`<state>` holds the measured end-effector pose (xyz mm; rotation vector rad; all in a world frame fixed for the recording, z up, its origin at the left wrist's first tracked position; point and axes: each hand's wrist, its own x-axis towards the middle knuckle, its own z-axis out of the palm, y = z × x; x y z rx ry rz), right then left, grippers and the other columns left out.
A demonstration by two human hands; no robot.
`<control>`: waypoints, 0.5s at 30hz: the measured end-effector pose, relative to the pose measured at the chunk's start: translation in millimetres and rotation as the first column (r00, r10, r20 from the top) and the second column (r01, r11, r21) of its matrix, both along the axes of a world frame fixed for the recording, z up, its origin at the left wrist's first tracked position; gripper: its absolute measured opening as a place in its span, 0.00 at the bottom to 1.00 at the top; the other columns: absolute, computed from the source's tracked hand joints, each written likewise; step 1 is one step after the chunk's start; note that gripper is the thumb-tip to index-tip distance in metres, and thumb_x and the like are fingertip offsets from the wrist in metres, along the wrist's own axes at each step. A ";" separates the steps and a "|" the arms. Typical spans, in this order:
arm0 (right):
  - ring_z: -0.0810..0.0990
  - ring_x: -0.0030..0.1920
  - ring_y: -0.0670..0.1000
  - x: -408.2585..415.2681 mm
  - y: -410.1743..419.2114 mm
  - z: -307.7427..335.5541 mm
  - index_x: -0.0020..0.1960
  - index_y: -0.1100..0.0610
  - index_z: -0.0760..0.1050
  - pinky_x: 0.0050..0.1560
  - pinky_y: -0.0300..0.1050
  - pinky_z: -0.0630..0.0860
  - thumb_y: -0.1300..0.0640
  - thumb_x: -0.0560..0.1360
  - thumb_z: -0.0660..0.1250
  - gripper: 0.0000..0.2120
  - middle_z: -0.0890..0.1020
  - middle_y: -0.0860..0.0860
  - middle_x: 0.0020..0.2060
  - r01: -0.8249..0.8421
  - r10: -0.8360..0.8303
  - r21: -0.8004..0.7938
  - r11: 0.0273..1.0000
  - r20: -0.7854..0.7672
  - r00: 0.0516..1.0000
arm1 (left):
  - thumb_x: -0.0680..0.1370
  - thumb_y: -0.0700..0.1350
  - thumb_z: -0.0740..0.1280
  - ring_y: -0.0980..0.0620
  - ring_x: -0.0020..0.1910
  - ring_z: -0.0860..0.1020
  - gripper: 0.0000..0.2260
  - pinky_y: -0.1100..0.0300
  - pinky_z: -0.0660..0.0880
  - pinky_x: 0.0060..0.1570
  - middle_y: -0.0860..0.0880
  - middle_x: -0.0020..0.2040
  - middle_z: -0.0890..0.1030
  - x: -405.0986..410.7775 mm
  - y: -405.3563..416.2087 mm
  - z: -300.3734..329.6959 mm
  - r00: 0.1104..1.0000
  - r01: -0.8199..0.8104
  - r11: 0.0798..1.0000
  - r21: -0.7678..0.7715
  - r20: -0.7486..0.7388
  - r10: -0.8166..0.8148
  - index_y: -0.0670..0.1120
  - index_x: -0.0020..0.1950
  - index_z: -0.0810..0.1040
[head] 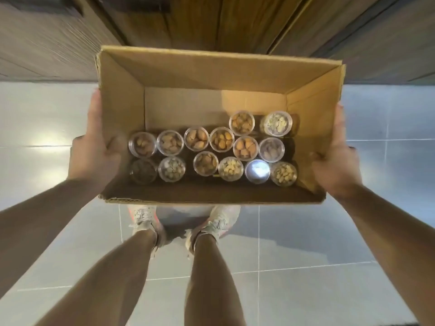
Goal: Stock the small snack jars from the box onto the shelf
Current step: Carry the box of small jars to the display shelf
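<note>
An open cardboard box (211, 74) is carried in front of me at waist height. Inside, along its near half, stand several small clear jars (196, 138) filled with nuts and dried snacks, seen from above. My left hand (94, 154) grips the box's left wall, thumb hooked over the rim. My right hand (336, 161) grips the right wall the same way. The far half of the box floor is bare. No shelf shows plainly in this view.
Dark wooden panels or cabinet fronts (211, 20) rise directly ahead of the box. Below is a grey tiled floor (306, 255) with my legs and sneakers (146, 220) under the box.
</note>
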<state>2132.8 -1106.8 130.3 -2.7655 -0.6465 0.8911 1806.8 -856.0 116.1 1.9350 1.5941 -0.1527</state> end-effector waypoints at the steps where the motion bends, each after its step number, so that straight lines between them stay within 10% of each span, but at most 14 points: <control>1: 0.73 0.49 0.58 -1.0 0.7 -10.7 0.80 0.37 0.34 0.59 0.63 0.75 0.64 0.81 0.63 0.47 0.77 0.60 0.59 0.006 -0.006 0.003 1.000 -0.015 1.000 | 0.81 0.40 0.63 0.29 0.51 0.77 0.39 0.40 0.75 0.53 0.33 0.58 0.79 2.3 -1.1 -9.5 1.000 -0.010 1.000 -0.014 0.004 0.010 0.66 0.80 0.43; 15: 0.72 0.44 0.56 5.9 -6.1 -157.8 0.81 0.39 0.34 0.50 0.52 0.73 0.63 0.80 0.67 0.49 0.80 0.62 0.55 0.065 -0.063 -0.040 0.997 0.042 0.997 | 0.82 0.37 0.60 0.37 0.53 0.75 0.37 0.41 0.75 0.54 0.39 0.66 0.76 29.3 -17.9 -145.1 0.998 -0.045 0.996 -0.080 0.035 0.047 0.63 0.81 0.43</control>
